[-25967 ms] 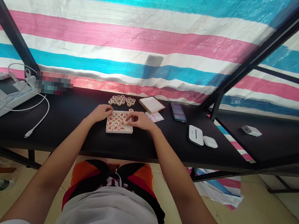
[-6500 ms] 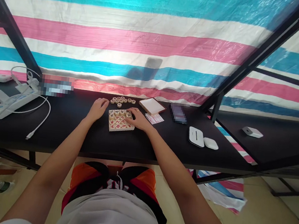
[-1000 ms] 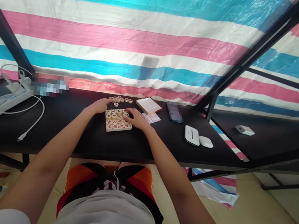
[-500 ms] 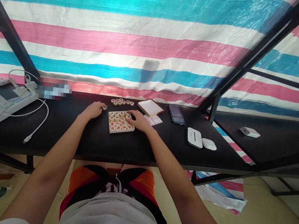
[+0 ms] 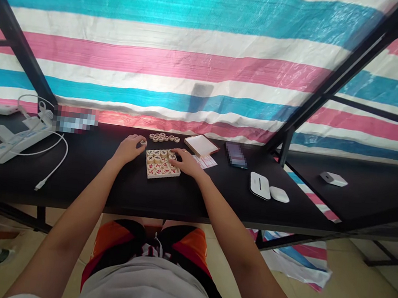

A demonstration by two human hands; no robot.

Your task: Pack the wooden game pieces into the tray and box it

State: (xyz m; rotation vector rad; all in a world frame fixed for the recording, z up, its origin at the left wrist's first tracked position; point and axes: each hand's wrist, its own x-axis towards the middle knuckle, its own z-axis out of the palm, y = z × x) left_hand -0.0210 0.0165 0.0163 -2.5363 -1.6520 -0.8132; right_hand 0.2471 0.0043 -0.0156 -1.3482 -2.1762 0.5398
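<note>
A square box of round wooden xiangqi pieces sits on the black desk. Its pieces lie in rows, the front ones with red characters and the back ones with black. My left hand is left of the box's back corner, thumb and fingers pinching one xiangqi piece. At the box's back right, my right hand has finger and thumb around another piece in the box. Behind the box lies a group of several loose pieces.
A shallow box lid lies behind my right hand, over a printed paper. Rightward are a phone, a white device and a white case. A power strip with white cables occupies the left.
My left hand has moved slightly right, bringing its piece nearer the box. My right hand's thumb now shows beside the piece at the box's back right. The view has shifted a little.
</note>
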